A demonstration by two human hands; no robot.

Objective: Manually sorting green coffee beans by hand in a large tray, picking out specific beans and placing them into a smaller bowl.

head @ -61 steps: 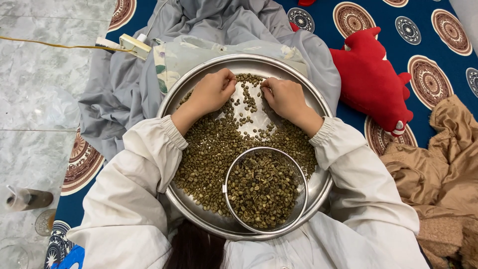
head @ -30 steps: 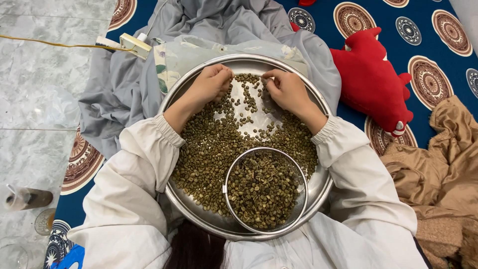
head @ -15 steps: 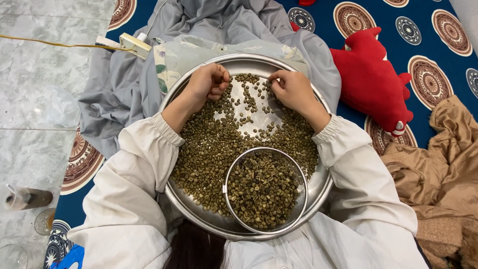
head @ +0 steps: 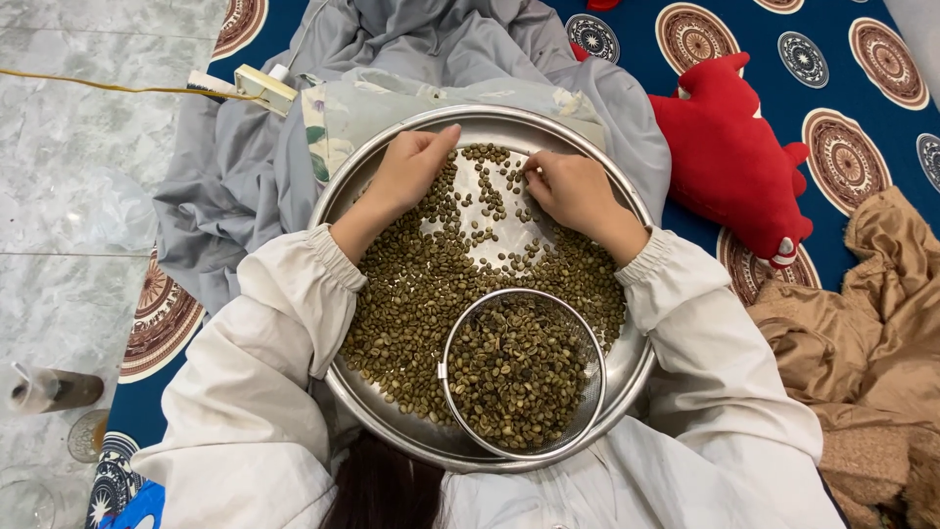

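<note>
A wide round steel tray rests on my lap, spread with greenish raw coffee beans. A round wire sieve full of the same beans sits in the tray's near half. My left hand lies at the far left of the tray, palm down on the beans with its fingers curled in. My right hand is at the far right. Its fingertips are pinched together on a bean at the edge of a bare patch of tray.
A grey cloth lies under the tray's far side. A red plush toy is on the blue patterned mat to the right, and a brown fleece nearer. On the marble floor at left stands a small bottle.
Both hands have stayed at the tray's far edge, picking among the beans. The left hand curled up near the rim and has now flattened again. The right hand shifted slightly.
</note>
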